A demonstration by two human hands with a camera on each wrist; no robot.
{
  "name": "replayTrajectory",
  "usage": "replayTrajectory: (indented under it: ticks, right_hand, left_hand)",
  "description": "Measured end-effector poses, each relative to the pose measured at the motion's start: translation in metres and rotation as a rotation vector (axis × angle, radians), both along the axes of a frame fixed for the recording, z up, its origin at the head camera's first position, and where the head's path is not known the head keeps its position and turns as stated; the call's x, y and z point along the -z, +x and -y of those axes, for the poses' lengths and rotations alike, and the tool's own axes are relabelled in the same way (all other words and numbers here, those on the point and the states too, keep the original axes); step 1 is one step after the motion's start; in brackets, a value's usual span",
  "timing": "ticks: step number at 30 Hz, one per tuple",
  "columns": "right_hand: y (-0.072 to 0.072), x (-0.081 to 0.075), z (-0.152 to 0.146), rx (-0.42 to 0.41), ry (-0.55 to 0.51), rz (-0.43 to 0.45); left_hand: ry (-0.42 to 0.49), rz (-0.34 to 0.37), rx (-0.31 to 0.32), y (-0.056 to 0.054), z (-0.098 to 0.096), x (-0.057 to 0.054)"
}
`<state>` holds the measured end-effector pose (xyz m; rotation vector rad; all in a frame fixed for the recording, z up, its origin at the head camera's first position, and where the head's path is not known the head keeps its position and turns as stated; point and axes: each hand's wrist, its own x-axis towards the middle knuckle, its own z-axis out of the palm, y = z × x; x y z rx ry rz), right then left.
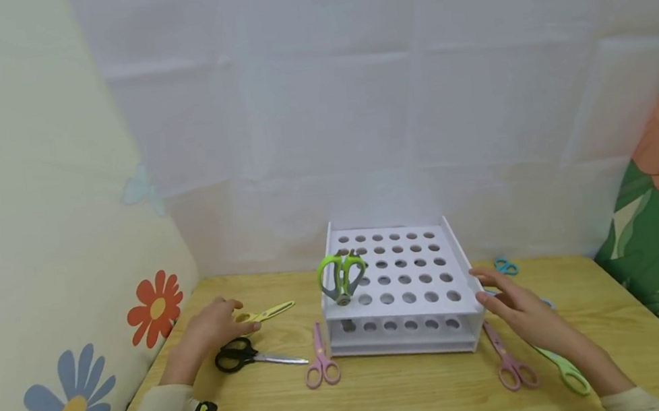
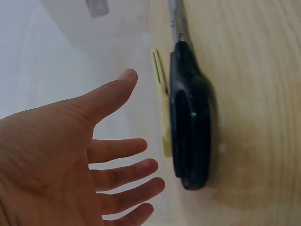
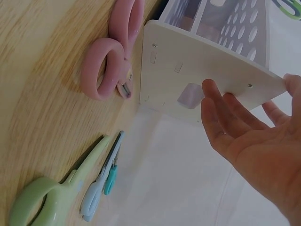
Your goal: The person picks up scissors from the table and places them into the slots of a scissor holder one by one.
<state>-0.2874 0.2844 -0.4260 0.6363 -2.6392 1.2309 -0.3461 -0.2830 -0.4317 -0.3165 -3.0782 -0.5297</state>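
My left hand [image 1: 212, 326] hovers at the yellow scissors [image 1: 276, 310], fingers spread and holding nothing in the left wrist view. Black-handled scissors [image 1: 249, 354] lie just in front of that hand. With relaxed fingers my right hand [image 1: 525, 319] touches the right side of a white two-tier rack [image 1: 407, 348] full of round holes; in the right wrist view the fingertips lie along its side panel [image 3: 174, 56] and the thumb is at its edge. Green-and-grey scissors [image 1: 343, 293] stand handles up in a hole at the rack's front left.
Pink scissors [image 1: 320, 357] lie left of the rack, and another pink pair [image 1: 502, 355] lies to its right. Light green scissors [image 1: 562, 363] are partly under the right forearm. Light blue scissors [image 3: 99, 183] and a small teal pair [image 1: 506, 266] lie farther back.
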Motion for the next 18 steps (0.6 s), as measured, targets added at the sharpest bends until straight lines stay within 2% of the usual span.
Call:
replayTrajectory:
  ticks: [4,9,15,18]
  right_hand:
    - [-0.003,-0.002,0.001,-0.007,0.009,-0.021]
    - [-0.005,-0.004,0.002,-0.024,0.012,-0.033]
    - [-0.002,-0.003,0.0,-0.019,0.018,-0.028]
    - [0.0,-0.002,0.0,-0.021,0.009,-0.016]
  left_hand:
    - [-0.007,0.016,-0.027,0.0,0.003,0.007]
    - [-0.02,0.009,-0.059,-0.001,0.004,0.01]
    - [-0.047,0.003,-0.068,-0.003,0.003,0.01]
    - [-0.053,0.004,-0.063,-0.005,0.004,0.013]
